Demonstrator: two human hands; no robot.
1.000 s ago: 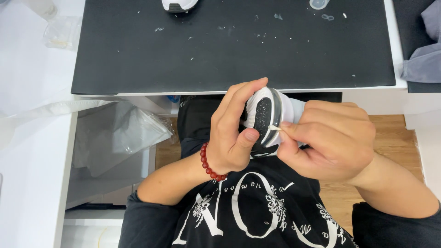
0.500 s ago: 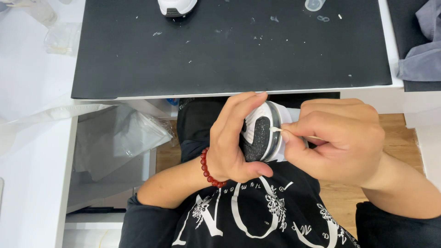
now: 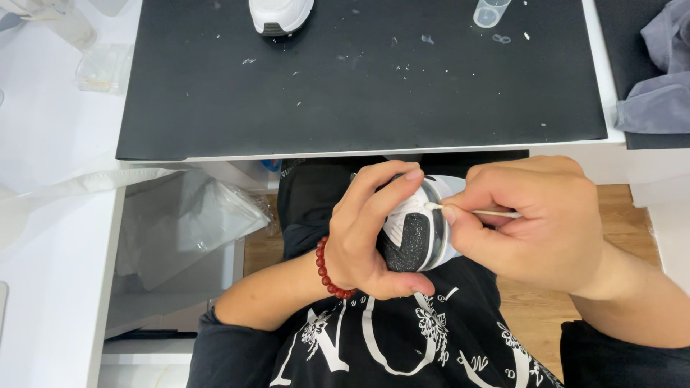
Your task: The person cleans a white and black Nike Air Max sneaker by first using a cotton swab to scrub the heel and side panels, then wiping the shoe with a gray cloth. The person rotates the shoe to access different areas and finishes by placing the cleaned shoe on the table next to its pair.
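One white shoe (image 3: 280, 14) beyond hands.

1. A shoe-cleaning workstation, seemingly in a small workshop.
2. A white desk (image 3: 43, 144) carries a black work mat (image 3: 359, 93) flecked with white debris.
3. A white sneaker (image 3: 280, 14), a clear plastic cup (image 3: 491, 11) and a grey cloth (image 3: 658, 100) sit there.

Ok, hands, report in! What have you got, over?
Left hand gripping black-and-white shoe, sole up. Right hand pinching cotton swab, tip on the sole edge. Nothing in the way.
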